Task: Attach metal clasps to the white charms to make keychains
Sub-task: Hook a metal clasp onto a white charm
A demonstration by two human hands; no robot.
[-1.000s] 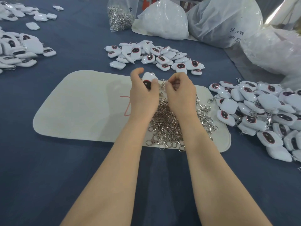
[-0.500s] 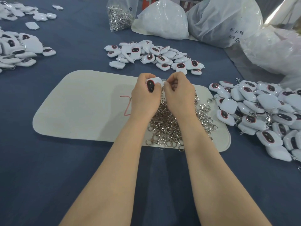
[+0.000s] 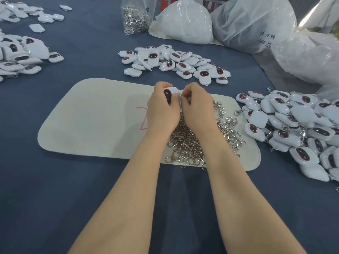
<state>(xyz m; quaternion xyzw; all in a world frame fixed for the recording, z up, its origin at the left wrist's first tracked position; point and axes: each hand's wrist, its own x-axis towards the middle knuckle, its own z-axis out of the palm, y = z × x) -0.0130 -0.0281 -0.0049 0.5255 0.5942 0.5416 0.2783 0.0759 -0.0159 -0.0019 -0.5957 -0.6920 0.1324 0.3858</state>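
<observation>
Currently left grip (image 3: 161,110) holds charm (image 3: 169,92); right grip (image 3: 197,105) pinched at its edge, can't tell on what. Clasp could slip into pile (image 3: 192,143).

Bright, diffuse light | faint shadow on the mat (image 3: 95,114) | sheen on far-right plastic bags (image 3: 256,26), white charms (image 3: 286,129) | edges bowed, slightly soft

Centre frame, your left hand (image 3: 162,110) grips a white plastic charm with a dark oval face (image 3: 169,92); your right hand (image 3: 197,107) meets its edge with curled fingers, above loose silver metal clasps (image 3: 190,145).
</observation>
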